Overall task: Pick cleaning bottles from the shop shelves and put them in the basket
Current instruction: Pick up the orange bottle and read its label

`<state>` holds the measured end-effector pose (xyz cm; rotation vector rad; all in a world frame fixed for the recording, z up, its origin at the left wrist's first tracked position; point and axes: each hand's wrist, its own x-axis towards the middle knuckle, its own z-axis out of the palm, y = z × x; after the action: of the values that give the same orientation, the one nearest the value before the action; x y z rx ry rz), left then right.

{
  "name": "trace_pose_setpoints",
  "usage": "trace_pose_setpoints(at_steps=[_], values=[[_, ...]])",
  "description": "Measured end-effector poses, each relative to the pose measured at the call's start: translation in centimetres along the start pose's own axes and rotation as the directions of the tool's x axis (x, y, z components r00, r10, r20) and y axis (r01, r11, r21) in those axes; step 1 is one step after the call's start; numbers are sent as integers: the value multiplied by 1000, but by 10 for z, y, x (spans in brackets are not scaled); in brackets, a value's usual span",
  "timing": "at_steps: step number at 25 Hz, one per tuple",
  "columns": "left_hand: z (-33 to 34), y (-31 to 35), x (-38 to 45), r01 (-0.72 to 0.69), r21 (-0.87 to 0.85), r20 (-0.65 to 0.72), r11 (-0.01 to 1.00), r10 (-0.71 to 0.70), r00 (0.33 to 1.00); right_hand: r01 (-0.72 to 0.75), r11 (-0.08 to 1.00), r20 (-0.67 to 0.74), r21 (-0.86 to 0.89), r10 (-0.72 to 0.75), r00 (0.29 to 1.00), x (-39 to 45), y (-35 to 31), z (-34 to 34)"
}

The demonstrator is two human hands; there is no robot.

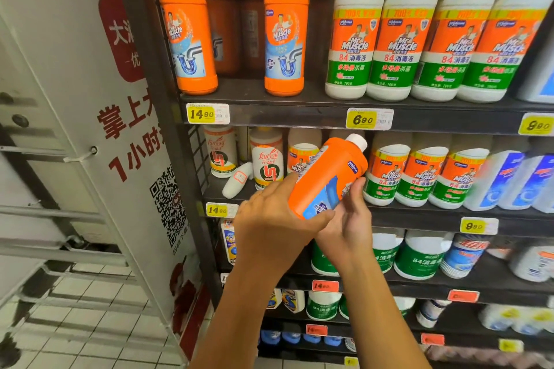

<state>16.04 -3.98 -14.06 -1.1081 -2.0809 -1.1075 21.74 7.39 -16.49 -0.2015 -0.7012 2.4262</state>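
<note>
Both bare forearms reached up from the bottom edge toward the dark metal shop shelves. Left hand wrapped round the base of a tilted orange plastic drain-cleaner bottle, thumb hooked over the lower edge. Right hand cupped the same bottle from the other side, thumb pressed up along the label. So both grips clamped on that one bottle, held in mid-air in front of the second shelf, white cap pointing up and to the right. Two matching orange upright bottles up on the top shelf, next to a row of white disinfectant bottles with orange-green labels. Yellow price tag reading 14.90 on the shelf edge. White poster panel with red lettering off to the left.
</note>
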Motion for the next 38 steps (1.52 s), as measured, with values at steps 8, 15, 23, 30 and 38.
trace_pose_setpoints(at_steps=[8,15,23,30,38], values=[[22,-34,6,600,-702,621,384,-83,779,327,653,213,-683,-251,944,-3,-48,32],[28,-58,20,460,-571,631,680,5,776,421,24,397,-907,-292,870,-10,-52,44],[36,-57,39,236,-504,393,831,-23,919,580,85,565,-810,-147,812,-16,-59,44],[17,-62,48,154,-513,355,845,45,934,589,140,568,-796,-168,806,-15,-56,41],[-33,-73,91,161,-656,256,737,16,967,586,362,574,-725,-151,805,32,-67,122]])
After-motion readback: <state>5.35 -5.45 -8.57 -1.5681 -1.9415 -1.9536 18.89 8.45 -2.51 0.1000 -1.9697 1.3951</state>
